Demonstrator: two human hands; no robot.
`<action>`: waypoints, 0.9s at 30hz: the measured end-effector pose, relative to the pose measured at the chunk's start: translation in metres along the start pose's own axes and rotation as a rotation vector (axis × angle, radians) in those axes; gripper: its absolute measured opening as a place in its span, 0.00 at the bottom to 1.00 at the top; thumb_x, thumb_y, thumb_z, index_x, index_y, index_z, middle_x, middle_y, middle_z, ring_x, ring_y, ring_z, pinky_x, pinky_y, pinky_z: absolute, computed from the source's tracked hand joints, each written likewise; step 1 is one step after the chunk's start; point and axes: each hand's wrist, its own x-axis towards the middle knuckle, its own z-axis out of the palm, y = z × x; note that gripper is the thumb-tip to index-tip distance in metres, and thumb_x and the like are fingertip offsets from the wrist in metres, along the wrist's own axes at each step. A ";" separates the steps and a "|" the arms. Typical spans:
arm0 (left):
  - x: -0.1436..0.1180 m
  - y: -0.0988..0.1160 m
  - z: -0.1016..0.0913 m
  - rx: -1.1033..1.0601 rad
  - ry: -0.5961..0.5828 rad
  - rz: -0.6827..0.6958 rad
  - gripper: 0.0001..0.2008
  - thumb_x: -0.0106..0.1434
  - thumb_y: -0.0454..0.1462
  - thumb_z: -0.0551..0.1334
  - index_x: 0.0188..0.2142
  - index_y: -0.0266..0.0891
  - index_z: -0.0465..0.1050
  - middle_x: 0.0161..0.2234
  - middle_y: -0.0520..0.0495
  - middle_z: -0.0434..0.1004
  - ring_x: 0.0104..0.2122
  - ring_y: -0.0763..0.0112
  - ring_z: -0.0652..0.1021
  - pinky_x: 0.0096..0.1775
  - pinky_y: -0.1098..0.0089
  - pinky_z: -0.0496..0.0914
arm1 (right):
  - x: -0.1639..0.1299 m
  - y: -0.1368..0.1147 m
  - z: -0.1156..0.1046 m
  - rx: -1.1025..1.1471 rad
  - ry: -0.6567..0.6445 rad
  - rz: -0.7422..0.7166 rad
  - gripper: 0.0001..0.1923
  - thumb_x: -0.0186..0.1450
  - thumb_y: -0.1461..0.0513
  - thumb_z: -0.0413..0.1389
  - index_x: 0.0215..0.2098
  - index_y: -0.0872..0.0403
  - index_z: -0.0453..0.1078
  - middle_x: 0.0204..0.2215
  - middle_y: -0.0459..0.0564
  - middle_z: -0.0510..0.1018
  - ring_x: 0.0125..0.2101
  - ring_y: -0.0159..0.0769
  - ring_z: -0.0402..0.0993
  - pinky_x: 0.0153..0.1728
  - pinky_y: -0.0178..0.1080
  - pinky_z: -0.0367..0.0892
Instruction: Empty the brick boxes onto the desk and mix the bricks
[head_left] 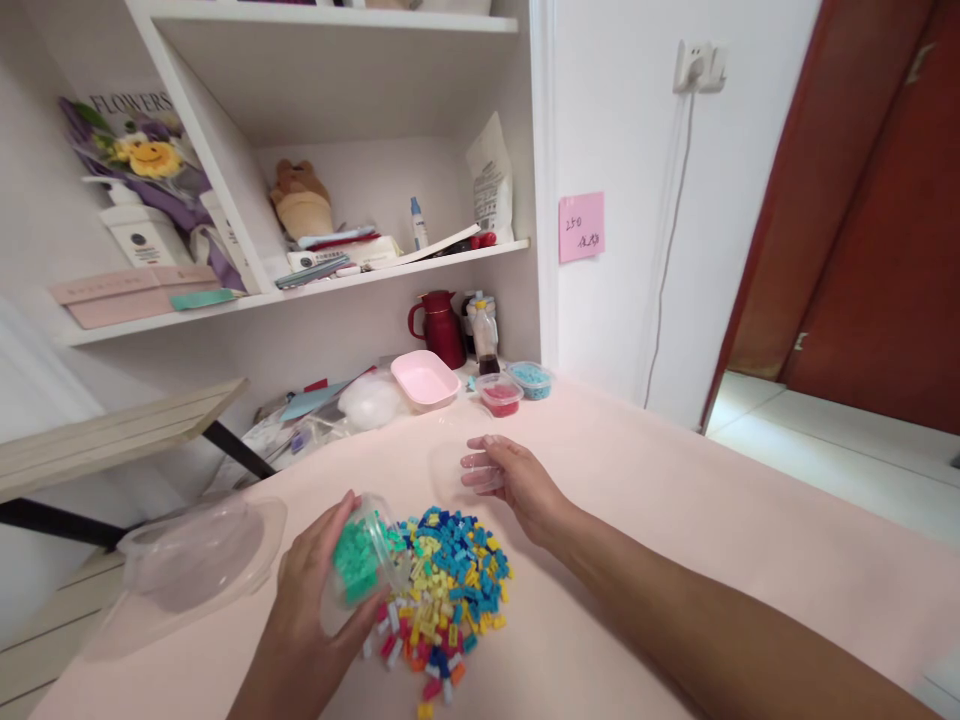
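My left hand [311, 570] is wrapped round a clear plastic tub [394, 555] of small green bricks [356, 558]. The tub is tipped on its side, its mouth facing right over a mixed pile of small toy bricks [454, 560] in blue, yellow, pink, white and orange. Some green bricks lie at its mouth and on the pile's left edge. Beyond the pile, my right hand [514, 482] grips a see-through plastic lid [448, 473], its fingers showing through it. The lid's outline is faint against the pink tabletop [645, 520].
Behind stand a pink tray [426, 378], a tub of red bricks [500, 397] and a tub of blue bricks [530, 379]. A red jug [442, 328] and a bottle [485, 340] are by the wall. Large clear plastic lids [202, 560] lie left, near a wooden shelf [112, 430].
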 end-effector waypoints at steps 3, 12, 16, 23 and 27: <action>-0.001 -0.009 0.003 0.092 -0.025 0.129 0.35 0.57 0.41 0.67 0.63 0.52 0.60 0.60 0.45 0.68 0.59 0.51 0.68 0.59 0.56 0.60 | 0.000 0.000 0.000 -0.004 0.001 0.002 0.15 0.68 0.53 0.51 0.42 0.55 0.71 0.36 0.53 0.81 0.29 0.34 0.79 0.28 0.35 0.70; 0.000 -0.002 0.000 0.281 -0.089 0.279 0.40 0.58 0.39 0.64 0.67 0.50 0.49 0.60 0.43 0.69 0.57 0.51 0.70 0.56 0.58 0.59 | 0.000 0.000 0.000 -0.013 0.003 0.008 0.14 0.69 0.55 0.50 0.42 0.55 0.71 0.36 0.53 0.81 0.28 0.34 0.79 0.28 0.35 0.70; 0.002 0.001 -0.005 0.439 -0.081 0.470 0.42 0.59 0.36 0.62 0.69 0.43 0.43 0.58 0.39 0.71 0.56 0.54 0.72 0.54 0.60 0.61 | 0.001 0.001 0.000 -0.013 0.009 0.009 0.14 0.69 0.55 0.49 0.42 0.55 0.71 0.36 0.53 0.81 0.28 0.33 0.79 0.28 0.34 0.70; 0.007 0.023 -0.005 0.504 -0.088 0.736 0.26 0.63 0.27 0.58 0.61 0.38 0.62 0.50 0.41 0.79 0.56 0.61 0.71 0.57 0.61 0.57 | 0.004 0.005 -0.001 -0.003 0.013 0.007 0.14 0.69 0.55 0.49 0.42 0.55 0.70 0.35 0.53 0.81 0.27 0.34 0.79 0.28 0.34 0.70; 0.008 0.032 -0.005 0.462 -0.121 0.810 0.24 0.64 0.24 0.55 0.57 0.39 0.69 0.51 0.46 0.80 0.60 0.65 0.67 0.61 0.60 0.52 | 0.005 0.004 -0.001 0.007 0.014 0.005 0.13 0.69 0.55 0.49 0.42 0.55 0.70 0.35 0.52 0.81 0.27 0.33 0.79 0.27 0.34 0.69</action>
